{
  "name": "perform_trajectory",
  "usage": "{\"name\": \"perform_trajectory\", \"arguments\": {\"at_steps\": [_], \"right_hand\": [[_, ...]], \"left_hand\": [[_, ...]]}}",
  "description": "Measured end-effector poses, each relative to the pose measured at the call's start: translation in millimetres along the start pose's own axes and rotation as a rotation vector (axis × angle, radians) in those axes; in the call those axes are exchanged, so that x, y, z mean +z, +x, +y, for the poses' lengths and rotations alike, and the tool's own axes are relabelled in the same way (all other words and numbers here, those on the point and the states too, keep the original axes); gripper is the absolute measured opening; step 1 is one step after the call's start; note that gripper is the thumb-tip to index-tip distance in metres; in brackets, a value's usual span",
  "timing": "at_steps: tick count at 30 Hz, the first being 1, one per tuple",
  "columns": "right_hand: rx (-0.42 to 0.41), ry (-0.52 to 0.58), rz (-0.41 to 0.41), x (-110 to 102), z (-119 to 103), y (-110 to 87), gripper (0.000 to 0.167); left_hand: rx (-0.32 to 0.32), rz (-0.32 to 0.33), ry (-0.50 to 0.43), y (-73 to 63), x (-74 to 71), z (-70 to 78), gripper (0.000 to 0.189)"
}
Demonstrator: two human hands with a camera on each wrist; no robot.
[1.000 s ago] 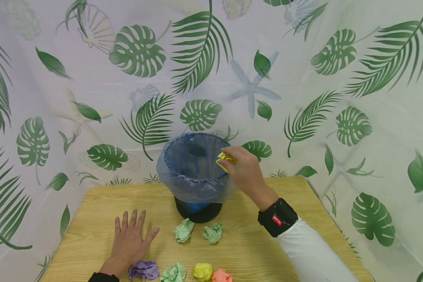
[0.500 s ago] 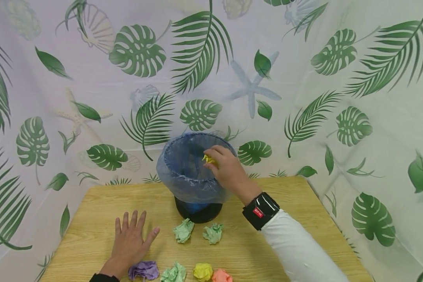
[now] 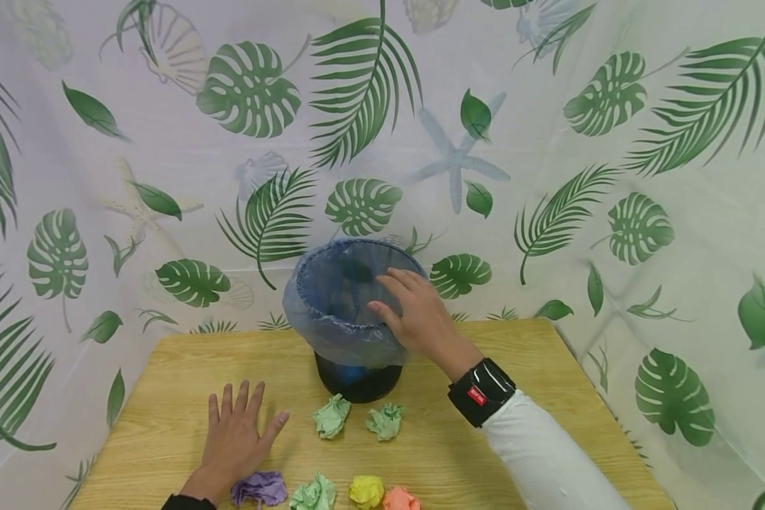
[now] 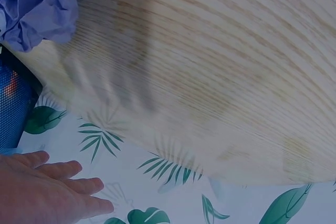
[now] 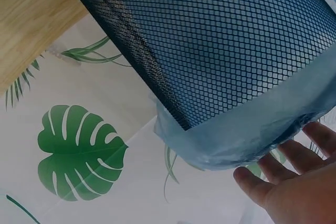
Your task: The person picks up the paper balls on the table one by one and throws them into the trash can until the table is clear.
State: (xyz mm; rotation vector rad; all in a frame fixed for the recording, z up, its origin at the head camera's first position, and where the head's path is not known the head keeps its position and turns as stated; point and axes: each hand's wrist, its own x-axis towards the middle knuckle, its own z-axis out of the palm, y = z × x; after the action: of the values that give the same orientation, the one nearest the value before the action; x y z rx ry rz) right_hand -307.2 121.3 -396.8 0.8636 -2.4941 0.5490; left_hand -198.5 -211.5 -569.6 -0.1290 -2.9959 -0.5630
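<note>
R hand [image 3: 414, 308] is empty, fingers loosely spread over bin [image 3: 358, 386] mouth, ctr frame; L hand [image 3: 234, 433] splayed, empty, lower left. Yellow paper ball [image 3: 366, 491], btm ctr: prob. best pinched lightly, released mid-mouth.

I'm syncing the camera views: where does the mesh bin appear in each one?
Head: mesh bin, near centre, slightly low.
Left wrist: mesh bin, at the left edge, cut off.
Right wrist: mesh bin, filling the upper right, cut off.
Shared landmark: leaf-print backdrop, in all three.
</note>
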Motion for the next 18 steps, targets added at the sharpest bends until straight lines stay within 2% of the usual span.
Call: {"name": "perform_trajectory", "arguments": {"at_steps": [7,14,18], "right_hand": [[0.088,0.028,-0.059,-4,10,-20.8,0.067],[0.097,-0.005,-0.049,0,30,-48.3,0.084],[0.129,-0.022,-0.066,3,44,-67.6,0.094]], "left_hand": [[-0.005,-0.005,0.007,-0.5,-0.1,0.5,0.085],[-0.002,0.009,0.012,-1.0,0.1,0.1,0.084],[0.000,0.010,0.017,-1.1,0.9,-0.3,0.086]]}}
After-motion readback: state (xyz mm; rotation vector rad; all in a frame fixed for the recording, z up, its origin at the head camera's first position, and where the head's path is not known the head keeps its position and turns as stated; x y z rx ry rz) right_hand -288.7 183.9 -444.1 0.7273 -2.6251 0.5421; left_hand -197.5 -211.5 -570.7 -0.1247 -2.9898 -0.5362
